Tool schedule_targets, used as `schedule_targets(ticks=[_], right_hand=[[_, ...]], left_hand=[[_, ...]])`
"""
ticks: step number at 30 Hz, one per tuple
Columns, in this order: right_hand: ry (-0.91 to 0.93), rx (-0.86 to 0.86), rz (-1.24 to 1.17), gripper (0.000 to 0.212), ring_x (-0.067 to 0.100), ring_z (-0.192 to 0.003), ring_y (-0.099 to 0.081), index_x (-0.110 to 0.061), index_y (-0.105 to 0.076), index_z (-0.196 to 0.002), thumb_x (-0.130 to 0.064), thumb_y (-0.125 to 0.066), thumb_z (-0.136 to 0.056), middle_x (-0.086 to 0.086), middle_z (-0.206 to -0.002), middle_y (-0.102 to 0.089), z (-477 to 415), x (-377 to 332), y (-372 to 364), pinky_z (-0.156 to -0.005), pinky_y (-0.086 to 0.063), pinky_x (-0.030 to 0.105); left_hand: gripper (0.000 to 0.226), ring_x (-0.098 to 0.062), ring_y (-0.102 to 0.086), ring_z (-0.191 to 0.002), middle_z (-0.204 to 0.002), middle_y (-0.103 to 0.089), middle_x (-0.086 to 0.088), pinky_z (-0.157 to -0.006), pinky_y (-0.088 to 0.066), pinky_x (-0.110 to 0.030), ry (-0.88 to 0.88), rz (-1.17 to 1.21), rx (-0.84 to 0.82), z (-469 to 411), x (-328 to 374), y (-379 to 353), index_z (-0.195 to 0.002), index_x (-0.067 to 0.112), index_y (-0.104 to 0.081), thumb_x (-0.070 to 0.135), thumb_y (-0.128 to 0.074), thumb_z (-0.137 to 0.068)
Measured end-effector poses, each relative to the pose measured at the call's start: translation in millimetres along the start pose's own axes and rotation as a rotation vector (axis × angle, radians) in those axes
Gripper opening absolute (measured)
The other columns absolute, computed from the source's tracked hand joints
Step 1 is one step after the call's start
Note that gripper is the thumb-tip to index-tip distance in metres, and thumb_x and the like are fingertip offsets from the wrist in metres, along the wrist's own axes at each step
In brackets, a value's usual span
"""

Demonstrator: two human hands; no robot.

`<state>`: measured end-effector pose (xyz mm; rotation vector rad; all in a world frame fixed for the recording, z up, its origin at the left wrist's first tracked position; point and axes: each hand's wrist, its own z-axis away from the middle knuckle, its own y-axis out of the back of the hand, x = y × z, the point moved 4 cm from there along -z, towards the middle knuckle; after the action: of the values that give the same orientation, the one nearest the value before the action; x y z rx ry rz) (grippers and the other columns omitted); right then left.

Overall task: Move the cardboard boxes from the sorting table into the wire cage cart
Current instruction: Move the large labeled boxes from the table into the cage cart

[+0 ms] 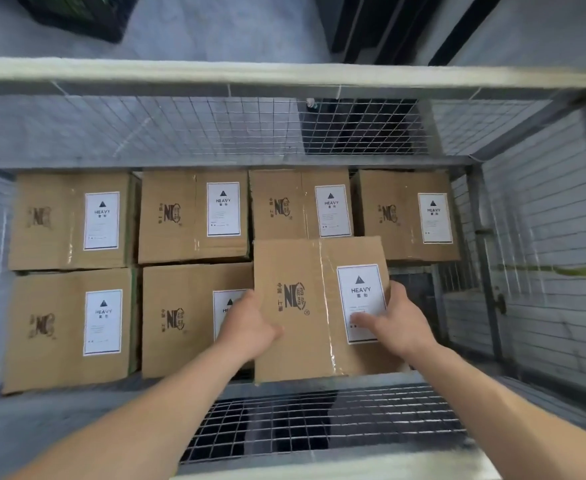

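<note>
Left grip [250, 327] and right grip [395, 323] clasp the carton [298, 271] by its sides, over the near-right gap in the cage cart [284, 76]. Labelled HEAVY, stiff board, slick tape: probably weighty; hold low side edges.

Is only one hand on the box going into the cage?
No, the left hand and the right hand both grip the cardboard box, one on each side edge.

seven cardboard boxes [194, 216] total: four in the back row, two in front, one between my left hand [250, 327] and right hand [402, 323]. seven white heavy labels [101, 220], one wire cage cart [180, 133].
</note>
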<state>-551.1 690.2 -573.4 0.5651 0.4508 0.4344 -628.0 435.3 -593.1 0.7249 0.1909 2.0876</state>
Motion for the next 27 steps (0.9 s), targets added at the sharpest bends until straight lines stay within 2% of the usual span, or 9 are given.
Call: schedule_targets(ticks=[6, 9, 14, 16, 18, 20, 23, 27], right_hand=[[-0.023, -0.020, 0.019, 0.085, 0.027, -0.108, -0.064, -0.021, -0.034, -0.138, -0.047, -0.084, -0.074, -0.002, -0.125, -0.061, -23, 10, -11, -0.088, -0.053, 0.044], [-0.047, -0.043, 0.020, 0.077, 0.025, -0.103, -0.064, -0.024, -0.035, -0.126, -0.043, -0.086, -0.072, -0.004, -0.116, -0.059, -36, 18, -20, -0.084, -0.053, 0.042], [-0.079, -0.079, 0.056, 0.070, 0.013, -0.080, -0.058, -0.023, -0.033, -0.117, -0.033, -0.088, -0.075, -0.009, -0.099, -0.055, -67, 34, -42, -0.062, -0.047, 0.029], [-0.096, -0.084, 0.072, 0.064, 0.011, -0.078, -0.059, -0.023, -0.034, -0.115, -0.025, -0.086, -0.078, -0.004, -0.106, -0.060, -78, 40, -52, -0.056, -0.045, 0.024], [-0.112, -0.092, 0.095, 0.061, 0.023, -0.096, -0.066, -0.021, -0.035, -0.118, -0.019, -0.083, -0.081, 0.001, -0.118, -0.062, -89, 46, -63, -0.062, -0.049, 0.024], [-0.115, -0.103, 0.115, 0.061, 0.028, -0.110, -0.066, -0.019, -0.037, -0.126, -0.017, -0.081, -0.084, 0.002, -0.126, -0.062, -98, 50, -71, -0.069, -0.052, 0.031], [-0.112, -0.126, 0.137, 0.064, 0.031, -0.114, -0.065, -0.016, -0.037, -0.135, -0.016, -0.078, -0.086, 0.005, -0.131, -0.061, -109, 50, -81, -0.081, -0.058, 0.040], [-0.116, -0.155, 0.154, 0.081, 0.034, -0.109, -0.066, -0.009, -0.021, -0.148, -0.016, -0.075, -0.088, 0.012, -0.127, -0.063, -114, 47, -90, -0.086, -0.059, 0.047]], left_hand=[[0.044, -0.019, -0.060, -0.099, -0.111, -0.062, 0.000, -0.073, -0.045, -0.026, 0.031, -0.034, -0.033, -21, -9, -11, -0.115, 0.018, -0.048, 0.015, -0.077, -0.082], [0.038, -0.020, -0.060, -0.094, -0.103, -0.061, -0.001, -0.071, -0.045, -0.027, 0.046, -0.094, -0.044, -31, -17, -19, -0.107, 0.017, -0.046, 0.013, -0.075, -0.082], [0.027, -0.012, -0.051, -0.075, -0.084, -0.051, 0.001, -0.053, -0.036, -0.023, 0.039, -0.271, -0.032, -54, -28, -32, -0.097, 0.014, -0.039, 0.003, -0.063, -0.088], [0.024, -0.017, -0.051, -0.079, -0.082, -0.048, 0.001, -0.057, -0.037, -0.025, 0.046, -0.319, -0.035, -64, -31, -36, -0.098, 0.012, -0.039, 0.002, -0.058, -0.089], [0.020, -0.019, -0.051, -0.085, -0.084, -0.048, 0.001, -0.063, -0.038, -0.025, 0.059, -0.329, -0.054, -74, -36, -42, -0.104, 0.008, -0.043, 0.002, -0.056, -0.090], [0.027, -0.020, -0.051, -0.089, -0.086, -0.047, 0.001, -0.065, -0.038, -0.024, 0.071, -0.316, -0.081, -83, -40, -49, -0.115, 0.004, -0.046, 0.003, -0.057, -0.090], [0.043, -0.020, -0.050, -0.096, -0.105, -0.050, -0.003, -0.073, -0.040, -0.025, 0.093, -0.297, -0.128, -91, -45, -59, -0.130, 0.003, -0.042, 0.008, -0.061, -0.091], [0.060, -0.027, -0.056, -0.114, -0.129, -0.055, -0.013, -0.086, -0.046, -0.028, 0.127, -0.272, -0.126, -96, -50, -64, -0.142, 0.002, -0.034, 0.012, -0.065, -0.091]])
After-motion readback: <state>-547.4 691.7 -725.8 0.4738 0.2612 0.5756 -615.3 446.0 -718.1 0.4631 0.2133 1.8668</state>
